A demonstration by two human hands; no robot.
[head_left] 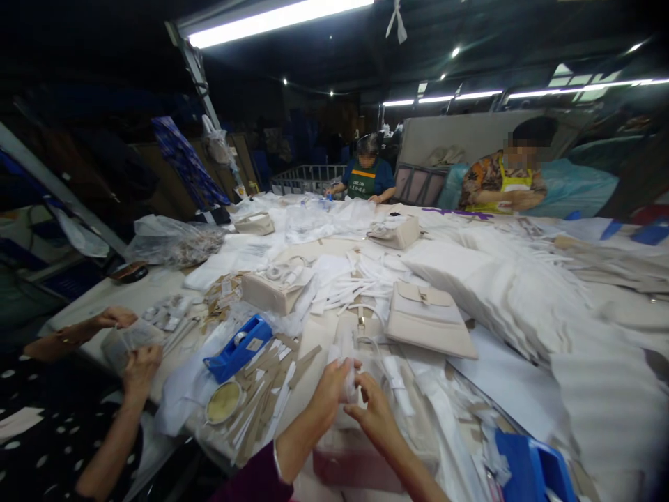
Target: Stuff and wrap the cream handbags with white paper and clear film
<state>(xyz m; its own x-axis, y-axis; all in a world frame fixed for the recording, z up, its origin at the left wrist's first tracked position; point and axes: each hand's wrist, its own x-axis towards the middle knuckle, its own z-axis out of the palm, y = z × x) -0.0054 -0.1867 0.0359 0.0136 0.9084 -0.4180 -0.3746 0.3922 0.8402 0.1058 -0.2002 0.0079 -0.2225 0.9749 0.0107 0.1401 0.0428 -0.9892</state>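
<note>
My left hand is closed around a strap wrapped in white packing sheet. From the other side my right hand reaches the same wrapped piece, thumb and forefinger curved around its lower end. Beneath both hands lies a cream handbag, partly hidden by my forearms. Beside my right hand runs another white-wrapped strap. Just beyond, a cream flap bag with a metal clasp rests on the table.
Left of my hands are a blue tape dispenser, a round tin and brown card strips. A co-worker's hands hold a pale piece at far left. White foam sheets pile up right; another blue dispenser stands near front.
</note>
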